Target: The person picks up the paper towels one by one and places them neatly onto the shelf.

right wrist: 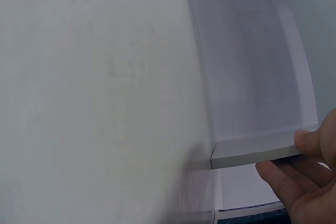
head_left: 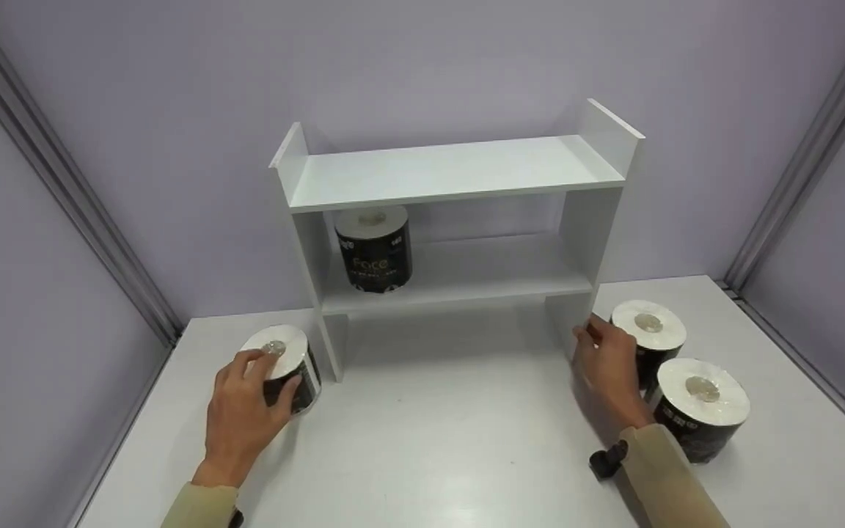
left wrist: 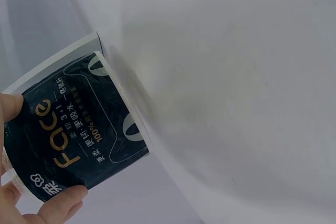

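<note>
My left hand (head_left: 243, 411) grips a toilet paper roll (head_left: 304, 378) in a black wrapper, thumb on one side and fingers at its top and far side. In the left wrist view this toilet paper roll (left wrist: 73, 124) shows gold "Face" lettering. At the right, my right hand (head_left: 609, 363) pinches the front edge of the white shelf's side panel (head_left: 565, 315). The right wrist view shows the thumb and fingers on either side of that panel (right wrist: 252, 157). Another toilet paper roll (head_left: 376, 260) stands upright at the left of the middle board.
Two more toilet paper rolls, a rear one (head_left: 657, 334) and a front one (head_left: 701, 411), stand upright beside my right forearm. The white shelf (head_left: 459, 172) stands on the white table (head_left: 422, 455) near the back wall. Partition walls (head_left: 34, 257) flank the table.
</note>
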A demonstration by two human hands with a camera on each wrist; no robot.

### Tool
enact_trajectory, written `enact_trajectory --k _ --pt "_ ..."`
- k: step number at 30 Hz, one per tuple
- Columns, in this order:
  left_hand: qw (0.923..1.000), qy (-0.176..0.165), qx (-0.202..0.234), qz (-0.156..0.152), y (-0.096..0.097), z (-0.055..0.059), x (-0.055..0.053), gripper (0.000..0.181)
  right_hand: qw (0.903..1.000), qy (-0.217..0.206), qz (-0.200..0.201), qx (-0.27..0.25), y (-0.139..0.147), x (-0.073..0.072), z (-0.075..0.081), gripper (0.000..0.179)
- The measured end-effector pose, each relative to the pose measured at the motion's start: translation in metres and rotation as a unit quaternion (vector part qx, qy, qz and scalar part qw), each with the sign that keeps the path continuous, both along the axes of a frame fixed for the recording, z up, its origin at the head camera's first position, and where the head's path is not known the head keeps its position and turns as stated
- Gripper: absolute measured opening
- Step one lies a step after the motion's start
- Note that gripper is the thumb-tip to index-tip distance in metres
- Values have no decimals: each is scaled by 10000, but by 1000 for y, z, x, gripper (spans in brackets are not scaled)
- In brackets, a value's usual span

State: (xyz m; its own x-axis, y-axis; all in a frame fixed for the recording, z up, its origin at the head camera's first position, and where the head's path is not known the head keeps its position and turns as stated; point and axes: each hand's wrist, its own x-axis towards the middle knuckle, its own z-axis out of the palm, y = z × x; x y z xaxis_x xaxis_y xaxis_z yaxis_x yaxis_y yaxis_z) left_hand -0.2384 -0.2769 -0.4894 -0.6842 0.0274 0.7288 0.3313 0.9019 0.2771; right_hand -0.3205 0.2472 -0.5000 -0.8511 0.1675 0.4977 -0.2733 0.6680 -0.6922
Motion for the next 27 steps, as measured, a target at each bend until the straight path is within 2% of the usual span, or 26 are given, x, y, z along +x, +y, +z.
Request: enact_trajectory --k 10,27 --pt "10000 -11 -6 32 -2 3 1 47 9999 -122 3 -74 -1 -2 1 15" --pt "9999 10 38 103 -3 8 6 45 9998 -83 84 -166 0 0 -1 12"
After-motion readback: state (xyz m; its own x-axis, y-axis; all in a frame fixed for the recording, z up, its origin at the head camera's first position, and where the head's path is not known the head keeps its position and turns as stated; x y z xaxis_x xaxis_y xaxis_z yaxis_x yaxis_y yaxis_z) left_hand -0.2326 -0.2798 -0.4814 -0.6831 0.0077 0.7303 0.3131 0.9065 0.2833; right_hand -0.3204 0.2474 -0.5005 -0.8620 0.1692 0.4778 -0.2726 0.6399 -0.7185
